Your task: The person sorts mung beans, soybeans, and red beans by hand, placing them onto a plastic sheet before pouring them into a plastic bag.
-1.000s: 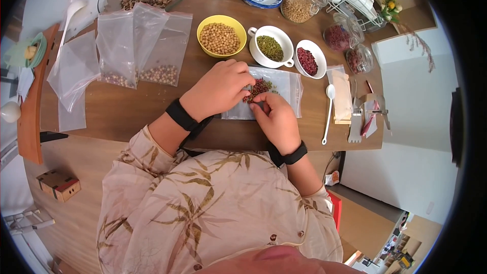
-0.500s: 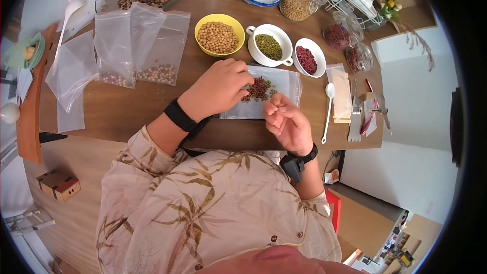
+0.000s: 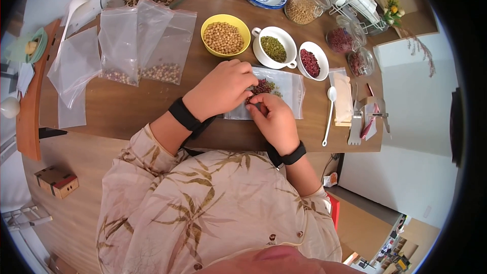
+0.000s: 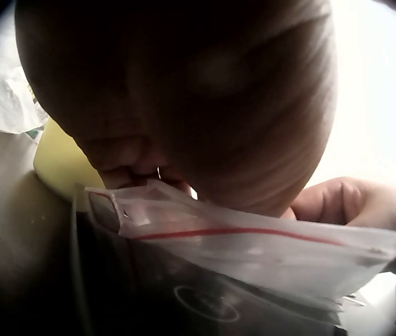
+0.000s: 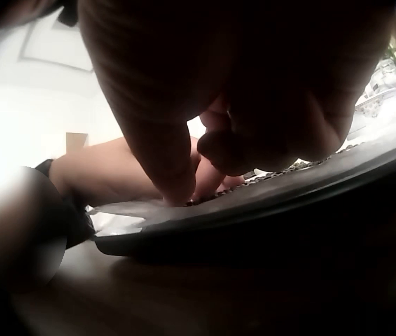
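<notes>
A clear zip bag [image 3: 293, 91] lies flat in front of me, with a small pile of mixed red and green beans [image 3: 265, 87] on it. My left hand [image 3: 220, 87] reaches over the bag's left side with bent fingers at the pile; whether they hold any beans I cannot tell. My right hand [image 3: 278, 123] comes in from the near side, its thumb and index finger pinching red beans at the pile's near left edge. In the right wrist view, the bag rests on a thin dark slab [image 5: 254, 218]. The left wrist view shows the bag's red zip line [image 4: 240, 232].
Behind the bag stand a yellow bowl of chickpeas [image 3: 223, 38], a white two-handled bowl of green beans [image 3: 274, 49] and a white bowl of red beans [image 3: 310, 61]. Filled zip bags [image 3: 161, 72] lie left. A white spoon [image 3: 328, 116] lies right; glass jars [image 3: 303, 10] stand farther back.
My right hand was at the pile, drew back and turned palm up with curled fingers, and is now back at the beans, palm down. My left hand has stayed at the pile.
</notes>
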`<action>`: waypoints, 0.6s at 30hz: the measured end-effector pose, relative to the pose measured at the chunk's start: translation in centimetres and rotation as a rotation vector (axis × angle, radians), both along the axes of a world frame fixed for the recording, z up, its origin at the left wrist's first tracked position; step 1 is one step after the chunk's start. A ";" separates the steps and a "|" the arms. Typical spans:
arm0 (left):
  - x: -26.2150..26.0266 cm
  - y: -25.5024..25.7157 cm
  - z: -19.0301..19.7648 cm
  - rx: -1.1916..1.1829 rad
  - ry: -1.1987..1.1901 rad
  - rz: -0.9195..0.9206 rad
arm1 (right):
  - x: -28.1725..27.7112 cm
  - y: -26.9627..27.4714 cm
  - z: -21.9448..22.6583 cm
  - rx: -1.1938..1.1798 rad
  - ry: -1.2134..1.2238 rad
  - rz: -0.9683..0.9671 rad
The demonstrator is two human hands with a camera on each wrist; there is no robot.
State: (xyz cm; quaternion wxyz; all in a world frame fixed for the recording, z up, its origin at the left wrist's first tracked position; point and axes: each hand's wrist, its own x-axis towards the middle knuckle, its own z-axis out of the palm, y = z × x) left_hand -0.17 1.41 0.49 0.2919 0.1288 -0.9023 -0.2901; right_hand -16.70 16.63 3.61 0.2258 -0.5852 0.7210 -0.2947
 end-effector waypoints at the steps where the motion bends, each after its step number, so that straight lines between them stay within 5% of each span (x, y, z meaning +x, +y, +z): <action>1: 0.0 0.0 0.0 -0.001 -0.003 -0.004 | -0.1 -0.1 -0.4 -0.022 0.036 0.008; 15: -0.1 -0.1 0.1 -0.008 -0.026 0.002 | -1.0 0.2 -0.7 0.016 -0.049 -0.013; 17: -0.1 -0.1 0.1 -0.001 -0.023 0.004 | -2.9 1.1 -1.2 0.023 -0.734 -0.013; 18: -0.1 -0.1 0.1 0.004 -0.026 -0.001 | -3.6 1.5 -0.8 0.025 -0.734 -0.012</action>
